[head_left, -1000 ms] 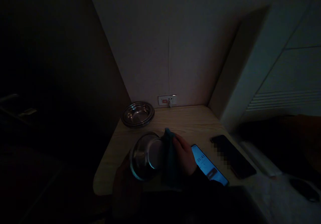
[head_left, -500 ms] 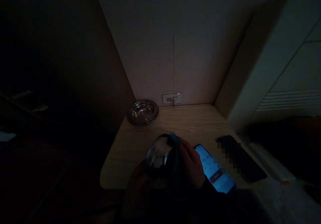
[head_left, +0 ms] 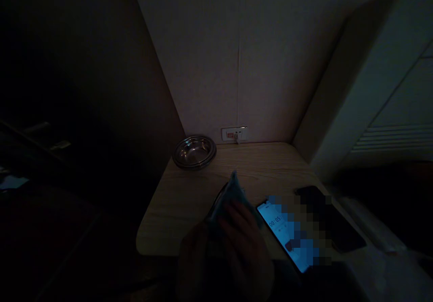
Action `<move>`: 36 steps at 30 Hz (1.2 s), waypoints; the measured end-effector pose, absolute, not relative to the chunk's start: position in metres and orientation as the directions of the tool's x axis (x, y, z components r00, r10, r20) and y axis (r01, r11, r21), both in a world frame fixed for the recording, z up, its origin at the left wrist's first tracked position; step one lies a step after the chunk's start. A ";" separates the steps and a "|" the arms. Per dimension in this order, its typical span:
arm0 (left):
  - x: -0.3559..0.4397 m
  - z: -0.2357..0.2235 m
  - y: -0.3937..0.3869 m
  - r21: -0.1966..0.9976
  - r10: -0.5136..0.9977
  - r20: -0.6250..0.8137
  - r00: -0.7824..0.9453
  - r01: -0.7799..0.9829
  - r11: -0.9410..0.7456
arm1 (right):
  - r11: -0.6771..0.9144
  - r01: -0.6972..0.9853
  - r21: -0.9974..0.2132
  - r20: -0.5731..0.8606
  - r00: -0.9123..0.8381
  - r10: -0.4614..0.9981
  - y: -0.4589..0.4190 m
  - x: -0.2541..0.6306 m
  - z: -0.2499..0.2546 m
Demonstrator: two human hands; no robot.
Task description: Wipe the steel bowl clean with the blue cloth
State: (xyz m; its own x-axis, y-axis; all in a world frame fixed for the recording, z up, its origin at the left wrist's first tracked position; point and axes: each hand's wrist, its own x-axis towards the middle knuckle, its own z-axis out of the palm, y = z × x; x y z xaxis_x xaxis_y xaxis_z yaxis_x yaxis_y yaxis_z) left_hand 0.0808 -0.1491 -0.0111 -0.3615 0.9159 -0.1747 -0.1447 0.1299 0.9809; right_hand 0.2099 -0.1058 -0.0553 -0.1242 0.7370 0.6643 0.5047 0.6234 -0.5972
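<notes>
Low over the front of the table, my left hand (head_left: 192,250) is closed on the lower left edge of a shiny metal bowl (head_left: 217,200). Only a thin strip of its rim shows, since a blue cloth (head_left: 233,188) covers nearly all of it. My right hand (head_left: 241,236) presses the cloth against the bowl, its fingers laid across the fabric. One corner of the cloth sticks up above the fingers. Dim light hides the exact grip of my left fingers.
Stacked metal bowls (head_left: 194,152) stand at the table's back left corner. A lit phone (head_left: 280,229) lies right of my hands, with a dark phone (head_left: 338,223) beyond it. A socket plate (head_left: 234,134) is on the wall behind the wooden table (head_left: 176,202).
My right hand has brought the cloth from the bowl's right edge across its face, hiding the shiny inside. My left hand stays at the bowl's lower left. The view has shifted slightly.
</notes>
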 end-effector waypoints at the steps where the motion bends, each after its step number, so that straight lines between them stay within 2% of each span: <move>1: 0.081 -0.015 -0.144 0.980 0.906 -0.190 -0.379 -0.129 0.152 | 0.669 0.524 -0.527 0.695 -0.188 0.694 -0.105 0.209 -0.054; 2: 0.081 -0.022 -0.137 0.970 0.872 -0.241 -0.427 -0.086 0.226 | 0.690 0.533 -0.490 0.707 -0.220 0.673 -0.102 0.208 -0.053; 4: 0.081 -0.036 -0.122 0.958 0.879 -0.269 -0.394 -0.012 0.288 | 0.669 0.548 -0.502 0.702 -0.195 0.685 -0.095 0.207 -0.048; 7: 0.083 -0.049 -0.111 0.964 0.871 -0.208 -0.445 0.057 0.260 | 0.636 0.565 -0.525 0.690 -0.155 0.707 -0.087 0.205 -0.042; 10: 0.087 -0.048 -0.113 0.969 0.886 -0.171 -0.432 0.089 0.231 | 0.694 0.526 -0.491 0.715 -0.211 0.666 -0.084 0.202 -0.036; 14: 0.092 -0.040 -0.116 0.952 0.860 -0.109 -0.499 0.197 0.235 | 0.626 0.509 -0.591 0.651 -0.157 0.743 -0.077 0.202 -0.031; 17: 0.092 -0.040 -0.114 0.943 0.907 -0.069 -0.414 0.270 0.196 | 0.645 0.476 -0.597 0.649 -0.186 0.738 -0.072 0.205 -0.030; 19: 0.091 -0.043 -0.114 0.936 0.907 -0.041 -0.420 0.301 0.181 | 0.616 0.481 -0.624 0.636 -0.146 0.758 -0.070 0.207 -0.029; 21: 0.089 -0.045 -0.115 0.925 0.908 -0.040 -0.417 0.329 0.191 | 0.637 0.464 -0.616 0.627 -0.202 0.753 -0.069 0.207 -0.028; 23: 0.088 -0.045 -0.115 0.921 0.896 -0.043 -0.442 0.331 0.207 | 0.660 0.431 -0.615 0.633 -0.228 0.739 -0.069 0.207 -0.027; 26: 0.086 -0.041 -0.115 0.919 0.889 -0.049 -0.455 0.328 0.218 | 0.568 0.433 -0.700 0.562 -0.157 0.812 -0.072 0.206 -0.028; 30: 0.083 -0.037 -0.115 0.924 0.913 -0.045 -0.404 0.330 0.192 | 0.660 0.415 -0.626 0.624 -0.240 0.743 -0.074 0.206 -0.033; 34: 0.084 -0.037 -0.117 0.924 0.878 -0.022 -0.478 0.325 0.200 | 0.560 0.405 -0.723 0.551 -0.152 0.821 -0.074 0.204 -0.037; 36: 0.085 -0.035 -0.116 0.935 0.865 -0.016 -0.502 0.300 0.191 | 0.587 0.425 -0.689 0.586 -0.150 0.796 -0.080 0.201 -0.037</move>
